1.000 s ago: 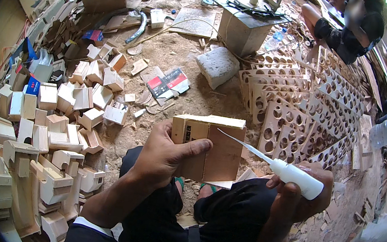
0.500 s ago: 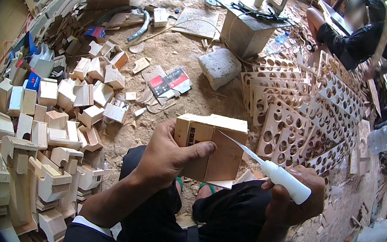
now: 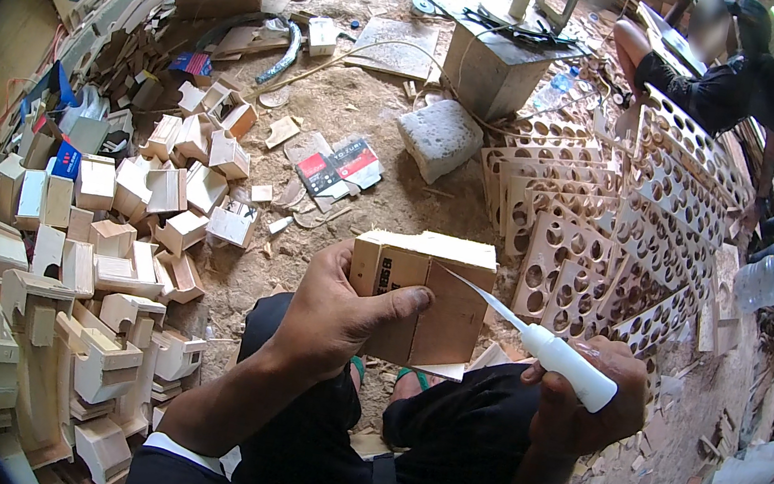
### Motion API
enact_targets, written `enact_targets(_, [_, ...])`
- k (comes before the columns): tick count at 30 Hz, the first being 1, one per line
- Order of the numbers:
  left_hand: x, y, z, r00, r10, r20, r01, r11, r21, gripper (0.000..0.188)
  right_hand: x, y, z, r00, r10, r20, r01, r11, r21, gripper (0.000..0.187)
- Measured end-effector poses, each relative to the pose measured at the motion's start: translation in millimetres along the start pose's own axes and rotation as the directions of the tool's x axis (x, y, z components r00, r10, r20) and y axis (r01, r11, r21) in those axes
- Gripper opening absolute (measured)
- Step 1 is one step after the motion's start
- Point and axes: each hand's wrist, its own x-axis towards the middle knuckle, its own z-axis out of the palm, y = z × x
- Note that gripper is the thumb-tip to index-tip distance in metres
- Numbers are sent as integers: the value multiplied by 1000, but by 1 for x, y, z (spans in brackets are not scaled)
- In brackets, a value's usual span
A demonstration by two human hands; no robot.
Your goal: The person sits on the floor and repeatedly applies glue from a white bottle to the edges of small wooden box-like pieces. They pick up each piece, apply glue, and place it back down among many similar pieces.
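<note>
My left hand (image 3: 334,320) grips a small wooden box (image 3: 450,321) by its left side, the thumb lying across the front face. Dark print marks part of that face, and a vertical seam runs down beside it. In my right hand (image 3: 595,387) is a white glue bottle (image 3: 570,365), closed in by the fingers. Its long thin nozzle slants up and left, the tip at or very near the top of the seam. Whether glue is coming out is too small to tell.
Many wooden box pieces (image 3: 147,189) are heaped at the left. Thin boards with round holes (image 3: 590,239) lean in stacks at the right. A pale stone block (image 3: 439,137) and flattened red-black cardboard (image 3: 339,172) lie ahead. Another person (image 3: 725,88) sits at the far right.
Both hands, the box and the bottle keep nearly the same place. At the far right, the other person's arm has shifted.
</note>
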Motion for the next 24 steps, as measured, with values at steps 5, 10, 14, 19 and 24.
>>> enact_targets(5, [0,0,-1,1000,-16,-2,16,1000,15,37,0,3,0,998,-37,45,38,999,-9,44])
enact_targets(10, [-1,2,0,1000,-21,-5,21,1000,10,37,-1,7,1,999,-35,0,35,999,6,46])
enact_targets(14, [1,3,-2,1000,18,-11,-18,1000,10,34,-1,7,0,998,35,-42,-34,998,45,48])
enact_targets(19, [3,1,-12,952,262,-160,-267,964,-8,29,3,4,1,989,119,91,-130,983,128,44])
enact_targets(24, [5,1,-20,919,344,-193,-344,938,34,25,7,-3,6,969,170,180,-207,954,218,35])
